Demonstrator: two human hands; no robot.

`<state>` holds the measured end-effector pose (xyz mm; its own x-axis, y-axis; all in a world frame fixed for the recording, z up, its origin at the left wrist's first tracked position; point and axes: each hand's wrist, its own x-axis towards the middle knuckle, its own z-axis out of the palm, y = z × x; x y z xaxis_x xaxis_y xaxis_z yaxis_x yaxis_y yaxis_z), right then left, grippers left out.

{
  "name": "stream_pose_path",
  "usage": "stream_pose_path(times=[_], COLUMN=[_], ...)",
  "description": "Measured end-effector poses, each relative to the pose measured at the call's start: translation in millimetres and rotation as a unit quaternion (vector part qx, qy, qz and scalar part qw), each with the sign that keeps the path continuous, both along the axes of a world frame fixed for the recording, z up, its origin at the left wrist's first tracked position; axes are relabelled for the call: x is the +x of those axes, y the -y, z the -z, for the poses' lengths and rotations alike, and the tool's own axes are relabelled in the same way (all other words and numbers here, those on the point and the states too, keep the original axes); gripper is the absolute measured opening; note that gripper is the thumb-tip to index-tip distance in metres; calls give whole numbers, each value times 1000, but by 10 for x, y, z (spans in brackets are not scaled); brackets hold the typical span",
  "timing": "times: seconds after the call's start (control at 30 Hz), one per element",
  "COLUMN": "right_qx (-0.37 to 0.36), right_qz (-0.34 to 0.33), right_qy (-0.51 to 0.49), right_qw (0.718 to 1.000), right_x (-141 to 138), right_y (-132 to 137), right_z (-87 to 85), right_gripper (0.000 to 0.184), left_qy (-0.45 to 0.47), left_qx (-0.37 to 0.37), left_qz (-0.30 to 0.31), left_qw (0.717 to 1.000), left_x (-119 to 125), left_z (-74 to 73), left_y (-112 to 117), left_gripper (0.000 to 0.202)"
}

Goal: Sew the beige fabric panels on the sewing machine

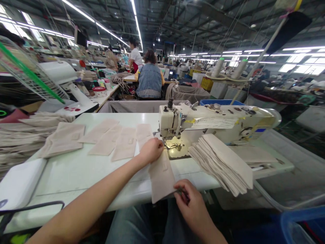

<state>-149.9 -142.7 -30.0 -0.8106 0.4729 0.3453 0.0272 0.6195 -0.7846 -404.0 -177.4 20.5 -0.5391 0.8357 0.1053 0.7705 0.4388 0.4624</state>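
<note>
A beige fabric piece (162,176) with a small tab on it runs from the needle area of the sewing machine (172,125) down over the table's front edge. My left hand (152,149) has its fingers closed on the top of this piece, just left of the presser foot. At its lower right corner, my right hand (189,200) pinches the fabric between thumb and fingers. Something small and dark shows inside the right hand, too hidden to name. Several similar beige pieces (124,144) lie spread on the table to the left.
A thick stack of folded beige fabric (220,162) leans right of the needle. More stacks (22,139) fill the far left, beside a fan (61,74). Thread cones (217,67) stand behind the machine. A person in a denim vest (149,79) sits ahead.
</note>
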Motion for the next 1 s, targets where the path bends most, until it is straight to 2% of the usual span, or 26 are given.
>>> stream_pose_path(times=[0.13,0.23,0.47,0.8,1.0], right_qx=[120,168,175,225,237], right_qz=[-38,-15,-1,-2,24], right_qy=[-23,-8,1,53,36], right_qw=[992,986,985,973,971], right_x=[-38,-56,-104,-116,-150], right_y=[-48,-50,-50,-50,-21], right_z=[9,11,4,8,79], right_gripper=[36,43,31,39,34], left_qy=[12,16,19,14,12], left_qx=[-23,-34,-54,-71,-84], left_qz=[-19,-31,-50,-60,-67], left_qw=[1000,999,997,996,994], left_x=[-70,-133,-171,-212,-208], left_z=[40,54,41,47,34], left_y=[-71,-107,-178,-217,-233], left_gripper=[14,16,13,14,15])
